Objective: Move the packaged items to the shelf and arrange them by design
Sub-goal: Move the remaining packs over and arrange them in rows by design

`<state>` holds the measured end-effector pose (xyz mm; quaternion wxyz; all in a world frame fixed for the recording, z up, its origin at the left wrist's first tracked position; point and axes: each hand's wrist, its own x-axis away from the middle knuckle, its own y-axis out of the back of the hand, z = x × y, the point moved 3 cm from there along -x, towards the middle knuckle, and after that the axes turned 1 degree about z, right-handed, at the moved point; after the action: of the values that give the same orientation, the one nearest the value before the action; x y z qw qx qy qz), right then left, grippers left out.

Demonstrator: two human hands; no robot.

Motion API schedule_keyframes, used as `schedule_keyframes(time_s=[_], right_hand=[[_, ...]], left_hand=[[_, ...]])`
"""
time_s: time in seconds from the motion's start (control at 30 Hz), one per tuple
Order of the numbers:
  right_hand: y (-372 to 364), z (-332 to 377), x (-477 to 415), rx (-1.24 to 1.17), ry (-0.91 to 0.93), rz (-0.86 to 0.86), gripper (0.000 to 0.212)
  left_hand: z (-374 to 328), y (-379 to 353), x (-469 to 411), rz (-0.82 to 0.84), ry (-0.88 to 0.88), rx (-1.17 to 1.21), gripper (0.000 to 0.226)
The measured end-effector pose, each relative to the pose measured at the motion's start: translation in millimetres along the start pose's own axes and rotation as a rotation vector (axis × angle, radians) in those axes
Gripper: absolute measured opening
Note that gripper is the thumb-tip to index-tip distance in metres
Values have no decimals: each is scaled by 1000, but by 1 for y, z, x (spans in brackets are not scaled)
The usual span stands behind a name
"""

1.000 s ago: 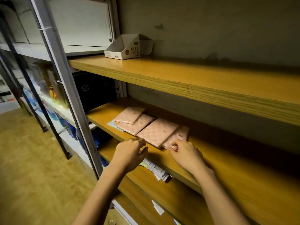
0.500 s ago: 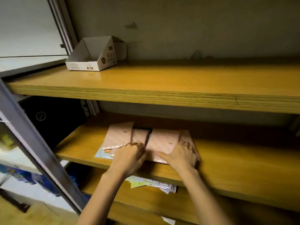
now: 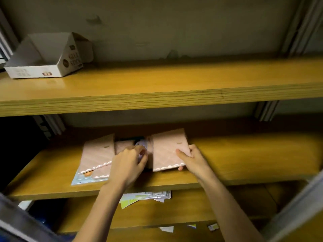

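- The middle shelf (image 3: 236, 165), a wooden board, carries the packaged items near the centre of the view.
- The right hand (image 3: 194, 159) grips the right pink packet (image 3: 166, 151): the thumb lies on its quilted face and the fingers curl round its edge at three o'clock. The packet is tipped up a little at its near end.
- The left hand (image 3: 129, 163) is just beside it, at nine o'clock from that packet. Its fingers are curled, and they seem to pinch the patterned packet (image 3: 142, 143), a small item with a pale round design, though blur makes that grip hard to confirm.
- The patterned packet stands between the two pink ones, partly hidden behind the left hand.
- The left pink packet (image 3: 97, 154) lies at nine o'clock from the left hand, overlapping another pink one and a pale blue packet (image 3: 76, 180) that sticks out at its seven o'clock corner.
- On the upper shelf (image 3: 166, 88), at ten o'clock in the view, an open white glue-stick box (image 3: 43, 65) sits against the wall.
- Loose printed packets (image 3: 148, 195) lie on the lower shelf (image 3: 174, 210), at six o'clock below the hands.
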<state>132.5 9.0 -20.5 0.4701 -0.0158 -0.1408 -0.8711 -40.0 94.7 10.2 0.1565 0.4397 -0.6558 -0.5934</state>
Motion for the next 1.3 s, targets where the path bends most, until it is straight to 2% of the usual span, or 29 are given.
schedule_keyframes(time_s=[0.3, 0.6, 0.67, 0.8, 1.13, 1.3], right_hand=[[96, -17, 54, -125, -59, -173, 24], [215, -51, 119, -210, -118, -277, 21], [244, -62, 136, -200, -135, -292, 23], [306, -78, 175, -191, -114, -282, 14], [455, -120, 234, -152, -110, -359, 34], [510, -129, 233, -134, -104, -418, 35]], left_hand=[[-77, -27, -10, 78, -195, 61, 25], [-210, -54, 17, 141, -411, 106, 28], [-245, -60, 26, 151, -437, 90, 27], [-316, -73, 46, 150, -464, 107, 27], [-471, -109, 90, 164, -560, 147, 27], [-529, -119, 77, 189, -595, 169, 32]])
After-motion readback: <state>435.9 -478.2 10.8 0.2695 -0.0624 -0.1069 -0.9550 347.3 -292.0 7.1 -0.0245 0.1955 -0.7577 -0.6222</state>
